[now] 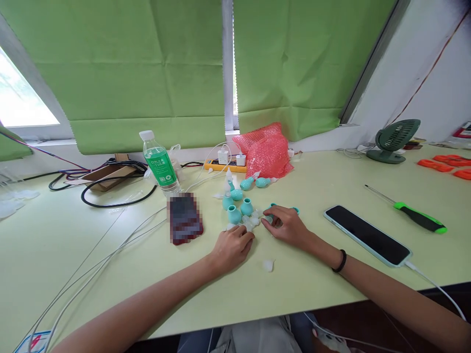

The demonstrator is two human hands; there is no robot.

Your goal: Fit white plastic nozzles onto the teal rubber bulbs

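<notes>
My right hand point(289, 224) pinches a small translucent piece point(268, 219) between thumb and fingers, just above the table. My left hand point(235, 245) rests on the table with its fingers curled at a little heap of clear, whitish pieces point(250, 222); whatever lies under its fingertips is hidden. Just beyond the hands stand several teal hollow bulbs with open necks, such as this bulb point(247, 206). Farther back lie teal bulbs with clear tips, one of them a lying bulb point(247, 184). One loose whitish piece point(268, 265) is nearer the table's front edge.
Left of the hands lie a dark red phone point(185, 218) and white cables, with a water bottle point(160, 164) behind. A pink bubble-wrap bag point(267, 152) and power strip point(217, 165) stand at the back. Rightward are a charging phone point(368, 235), screwdriver point(419, 217) and fan point(395, 139).
</notes>
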